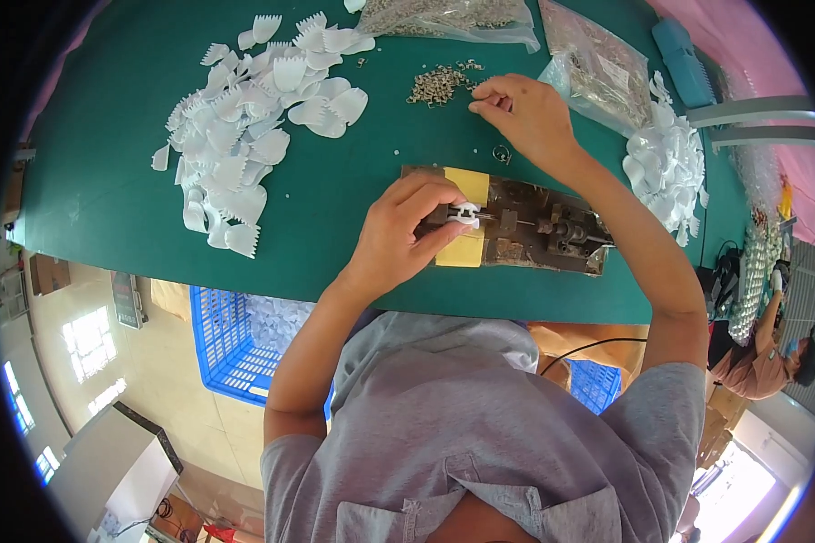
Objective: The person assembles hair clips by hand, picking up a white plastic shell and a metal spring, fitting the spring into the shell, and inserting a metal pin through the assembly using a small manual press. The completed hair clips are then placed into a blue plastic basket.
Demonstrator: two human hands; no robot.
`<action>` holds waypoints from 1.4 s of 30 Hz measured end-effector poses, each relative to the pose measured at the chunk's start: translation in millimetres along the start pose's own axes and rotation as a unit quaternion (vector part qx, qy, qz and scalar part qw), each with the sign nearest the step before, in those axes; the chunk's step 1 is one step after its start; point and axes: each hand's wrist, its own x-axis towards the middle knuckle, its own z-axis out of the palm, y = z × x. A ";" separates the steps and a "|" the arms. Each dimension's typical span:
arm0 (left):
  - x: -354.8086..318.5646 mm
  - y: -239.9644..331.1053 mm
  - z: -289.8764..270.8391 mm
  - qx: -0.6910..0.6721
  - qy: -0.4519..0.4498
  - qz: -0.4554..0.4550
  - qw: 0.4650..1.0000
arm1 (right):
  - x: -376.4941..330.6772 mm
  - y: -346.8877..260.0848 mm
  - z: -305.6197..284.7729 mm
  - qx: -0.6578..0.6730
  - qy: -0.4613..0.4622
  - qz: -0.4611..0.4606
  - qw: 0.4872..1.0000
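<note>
**Plastic, metal and matt green cloth**

The table top [109, 181] wears a matt green covering, smooth and without shine. The white comb pieces [244, 118] heaped on it look like thin plastic, slightly glossy where light catches them; a second white heap [666, 163] looks the same. The small springs [436, 84] are dull metal, brassy grey. The jig [543, 226] is worn, dark metal on a rough, stained base, with a strip of matt yellow tape or paper [466, 185] across it. The white clip [465, 214] under the left hand [403, 231] is smooth plastic. The bags [598, 63] are clear, shiny film. The crate [226, 344] is blue moulded plastic. The shirt [480, 425] is soft grey cloth.
</note>
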 end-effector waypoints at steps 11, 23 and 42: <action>0.8 1.9 -2.2 -0.005 -0.005 -0.025 1.000 | -23.5 -28.7 -27.9 0.194 -0.048 0.021 0.980; 0.4 -0.4 1.0 0.003 -0.002 -0.021 1.000 | -90.8 -64.7 -37.0 0.205 -0.100 -0.052 0.972; -1.5 -1.6 1.7 -0.009 0.003 -0.018 1.000 | -114.8 -81.3 -2.5 0.150 0.108 -0.050 0.982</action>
